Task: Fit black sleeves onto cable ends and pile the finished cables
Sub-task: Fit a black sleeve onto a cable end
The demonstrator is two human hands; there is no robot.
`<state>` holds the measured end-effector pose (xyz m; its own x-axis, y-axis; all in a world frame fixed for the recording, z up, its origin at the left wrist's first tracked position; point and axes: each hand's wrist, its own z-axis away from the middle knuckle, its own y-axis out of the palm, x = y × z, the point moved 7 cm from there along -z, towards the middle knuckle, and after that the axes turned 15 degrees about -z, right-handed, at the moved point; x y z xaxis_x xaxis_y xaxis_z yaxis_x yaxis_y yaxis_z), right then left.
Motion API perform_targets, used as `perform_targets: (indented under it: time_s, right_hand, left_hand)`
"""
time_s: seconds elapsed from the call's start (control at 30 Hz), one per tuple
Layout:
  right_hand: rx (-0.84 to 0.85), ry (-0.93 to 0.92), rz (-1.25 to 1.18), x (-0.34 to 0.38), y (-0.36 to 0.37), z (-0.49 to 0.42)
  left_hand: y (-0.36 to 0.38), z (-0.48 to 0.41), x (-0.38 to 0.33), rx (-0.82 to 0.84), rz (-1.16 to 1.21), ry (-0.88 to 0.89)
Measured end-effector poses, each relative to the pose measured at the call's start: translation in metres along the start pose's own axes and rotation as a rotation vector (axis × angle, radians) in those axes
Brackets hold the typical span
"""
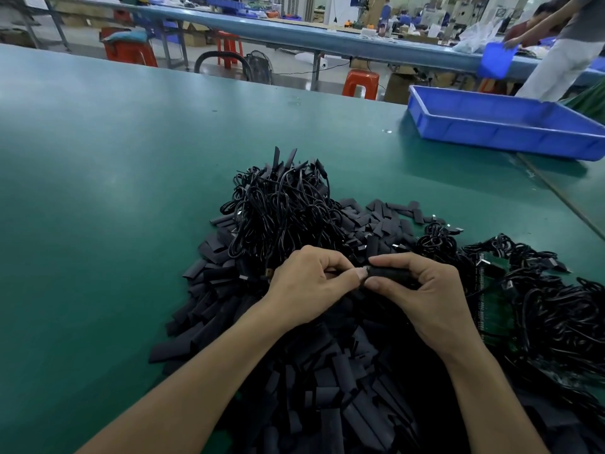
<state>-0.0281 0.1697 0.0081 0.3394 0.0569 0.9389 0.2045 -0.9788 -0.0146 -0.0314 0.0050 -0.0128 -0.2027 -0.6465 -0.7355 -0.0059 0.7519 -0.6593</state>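
Now: sleeve [388,274] at centre, pinched in right hand [422,290]; left hand [307,283] pinches the hidden cable end at its mouth.
I judge it light, soft, crushable: grip mid-body. Finished pile [281,204] at 12 o'clock.

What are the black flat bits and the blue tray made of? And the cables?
Sleeves: probably soft, rubbery plastic tubing with a matte finish; they lie squashed flat and bent. Tray: hard moulded plastic, slightly glossy, with ribbed walls and a thick rim. Cables: a shiny, plastic-looking jacket that catches the light; what is inside is hidden.
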Motion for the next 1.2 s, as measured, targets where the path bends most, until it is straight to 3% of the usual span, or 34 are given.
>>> perform_targets:
  time_s: [0.33,0.53,0.87,0.93,1.07,1.2]
  right_hand:
    - [-0.018,-0.074,0.088,0.005,0.003,0.000]
    - [0.006,-0.066,0.014,0.004,0.005,-0.001]
    - [0.038,-0.099,0.124,-0.001,0.003,-0.003]
    - [-0.008,-0.118,0.155,0.001,0.001,-0.004]
    - [-0.255,-0.125,0.085,0.001,-0.014,-0.004]
    - [-0.338,-0.135,0.053,0.001,-0.014,-0.001]
  left_hand:
    - [0.000,-0.002,0.001,0.052,0.111,-0.011]
    - [-0.002,-0.002,0.002,0.061,0.143,0.015]
    - [0.006,0.001,0.004,0.169,-0.005,0.058]
    - [0.005,0.001,0.003,0.137,0.006,0.048]
    - [0.001,0.002,0.002,0.039,0.060,0.024]
    - [0.000,0.002,0.003,-0.004,0.064,0.008]
